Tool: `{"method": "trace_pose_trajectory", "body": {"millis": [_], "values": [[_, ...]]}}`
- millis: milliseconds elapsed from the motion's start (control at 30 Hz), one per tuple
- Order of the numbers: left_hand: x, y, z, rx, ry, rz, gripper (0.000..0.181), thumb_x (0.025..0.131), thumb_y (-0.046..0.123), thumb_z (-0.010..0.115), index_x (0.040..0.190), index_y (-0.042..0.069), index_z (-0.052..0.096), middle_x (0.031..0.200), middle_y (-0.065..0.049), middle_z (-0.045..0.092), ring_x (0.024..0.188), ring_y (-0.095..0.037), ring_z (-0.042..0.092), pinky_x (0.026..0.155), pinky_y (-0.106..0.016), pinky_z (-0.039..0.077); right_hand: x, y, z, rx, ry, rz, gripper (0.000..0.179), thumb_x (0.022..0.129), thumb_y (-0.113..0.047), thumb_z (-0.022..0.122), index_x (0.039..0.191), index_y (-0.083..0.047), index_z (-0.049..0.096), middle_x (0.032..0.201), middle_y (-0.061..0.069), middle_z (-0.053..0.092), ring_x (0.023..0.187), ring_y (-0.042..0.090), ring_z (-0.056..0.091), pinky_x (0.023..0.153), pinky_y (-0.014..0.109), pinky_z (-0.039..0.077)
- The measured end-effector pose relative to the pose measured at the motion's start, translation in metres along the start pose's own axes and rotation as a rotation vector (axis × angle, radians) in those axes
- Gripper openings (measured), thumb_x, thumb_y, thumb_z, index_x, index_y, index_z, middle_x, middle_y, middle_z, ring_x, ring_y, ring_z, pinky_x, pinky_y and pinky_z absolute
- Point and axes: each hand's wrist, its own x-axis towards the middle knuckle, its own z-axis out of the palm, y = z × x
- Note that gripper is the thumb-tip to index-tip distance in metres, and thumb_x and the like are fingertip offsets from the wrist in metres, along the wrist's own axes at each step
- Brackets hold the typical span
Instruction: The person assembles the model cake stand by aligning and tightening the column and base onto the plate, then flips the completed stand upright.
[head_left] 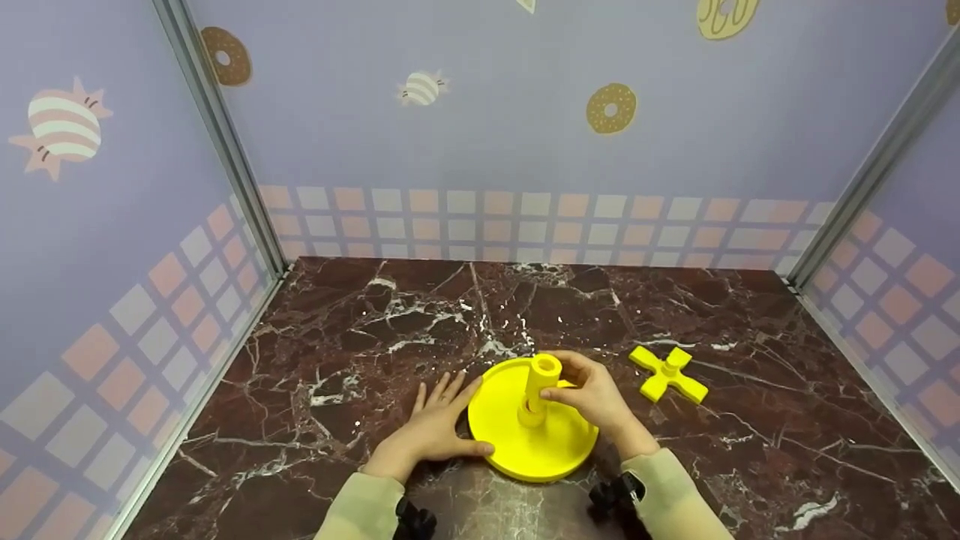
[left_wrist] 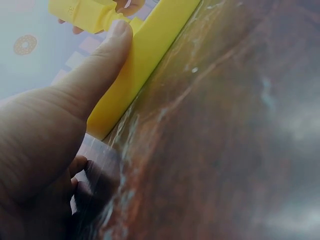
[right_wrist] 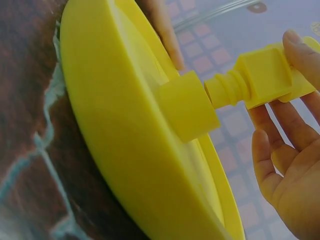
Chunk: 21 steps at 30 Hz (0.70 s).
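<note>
A round yellow tray [head_left: 536, 459] with a raised rim lies on the marbled table. From its middle rises a short round socket [right_wrist: 187, 107]. My right hand [head_left: 600, 397] pinches a hollow yellow post [head_left: 541, 377] between thumb and fingers. The post's threaded lower end [right_wrist: 227, 89] is at the socket's mouth, slightly tilted; whether it has entered cannot be made out. My left hand [head_left: 433, 431] lies at the tray's left side with fingers spread, and its thumb [left_wrist: 102, 62] rests against the rim.
To the right of the tray lies a yellow cross-shaped piece [head_left: 669, 375] with a short stub at its centre. Patterned panels [head_left: 525, 225] wall in the back and both sides of the dark marbled table [head_left: 360, 315]. White flecks speckle the tabletop behind the tray.
</note>
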Motion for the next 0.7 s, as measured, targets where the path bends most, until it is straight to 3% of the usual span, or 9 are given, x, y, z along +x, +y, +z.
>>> {"method": "trace_pose_trajectory", "body": {"millis": [267,700], "values": [[0.0,0.0007,0.0001,0.017,0.001,-0.009,0.117,0.078,0.074,0.074,0.167,0.024,0.018,0.174,-0.017,0.01,0.161,-0.042,0.003,0.127,-0.069,-0.006,-0.0002,0.0014,0.0026,-0.015,-0.004,-0.024,0.057,0.085,-0.012,0.084,0.137,-0.002,0.063,0.129,0.023,0.068,0.106,0.011,0.07,0.097,0.033,0.058],[-0.0016,0.0009,-0.0002,0.001,-0.005,-0.003,0.117,0.078,0.073,0.074,0.167,0.024,0.017,0.174,-0.016,0.009,0.162,-0.042,0.002,0.127,-0.067,-0.008,0.0002,0.006,0.0038,-0.033,-0.004,-0.045,0.057,0.083,-0.01,0.085,0.135,-0.001,0.064,0.129,0.023,0.068,0.108,0.007,0.069,0.096,0.027,0.057]]}}
